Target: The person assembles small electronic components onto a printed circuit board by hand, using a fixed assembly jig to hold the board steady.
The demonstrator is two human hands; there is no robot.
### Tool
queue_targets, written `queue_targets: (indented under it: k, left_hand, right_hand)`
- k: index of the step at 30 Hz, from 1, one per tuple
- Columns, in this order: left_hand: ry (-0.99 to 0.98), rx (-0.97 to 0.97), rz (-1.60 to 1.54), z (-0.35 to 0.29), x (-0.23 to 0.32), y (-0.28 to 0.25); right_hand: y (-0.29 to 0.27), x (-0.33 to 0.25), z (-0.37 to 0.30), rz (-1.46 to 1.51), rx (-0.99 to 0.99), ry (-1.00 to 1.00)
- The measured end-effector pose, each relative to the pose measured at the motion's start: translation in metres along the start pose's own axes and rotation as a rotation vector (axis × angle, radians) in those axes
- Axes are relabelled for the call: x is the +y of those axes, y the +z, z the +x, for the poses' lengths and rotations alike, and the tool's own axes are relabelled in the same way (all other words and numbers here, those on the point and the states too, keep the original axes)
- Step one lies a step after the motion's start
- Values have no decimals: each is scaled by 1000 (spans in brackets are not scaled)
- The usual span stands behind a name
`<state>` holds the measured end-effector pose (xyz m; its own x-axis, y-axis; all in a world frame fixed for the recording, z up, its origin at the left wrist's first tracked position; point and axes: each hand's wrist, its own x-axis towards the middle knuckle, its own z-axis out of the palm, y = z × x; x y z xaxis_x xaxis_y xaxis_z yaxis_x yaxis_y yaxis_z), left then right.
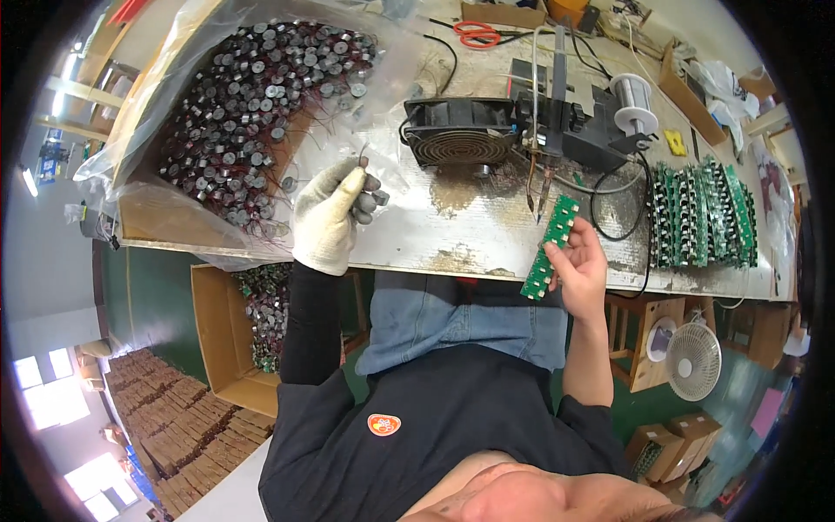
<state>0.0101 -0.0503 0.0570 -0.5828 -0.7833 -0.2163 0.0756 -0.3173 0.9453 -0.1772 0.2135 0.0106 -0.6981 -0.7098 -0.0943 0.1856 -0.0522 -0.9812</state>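
My left hand (335, 213), in a white and grey glove, is closed over the bench. Its fingers grip a small round metal part with thin wires (380, 199), and wire ends stick up past the thumb. My right hand (578, 265) is bare and pinches a long green circuit board strip (557, 235) by its edge. Small pale components sit along that strip. Just above the board's upper end, the soldering iron tip (542, 207) points down from a fixed stand. The two hands are well apart.
A plastic-lined box (139, 213) of similar wired metal parts stands left. Behind the iron are a black fan (461, 139) and a solder spool (632, 102). Stacked green boards (703, 213) lie right; red scissors (477, 35) lie far back. A cardboard box (217, 348) sits below the bench.
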Motion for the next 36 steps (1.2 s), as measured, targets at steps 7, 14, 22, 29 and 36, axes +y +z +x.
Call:
queue_targets:
  k: [7, 14, 22, 29, 36]
  left_hand:
    - [205, 26, 260, -18, -35, 44]
    - [654, -48, 798, -27, -58, 72]
    - [169, -187, 530, -42, -70, 106]
    - [46, -236, 500, -42, -69, 119]
    - [-234, -328, 159, -35, -72, 120]
  right_hand:
    - [-3, 1, -3, 26, 6, 43]
    - [-2, -3, 1, 35, 22, 86]
    - [2, -8, -4, 26, -54, 141]
    - [5, -8, -5, 64, -70, 159]
    - [7, -6, -7, 72, -101, 138]
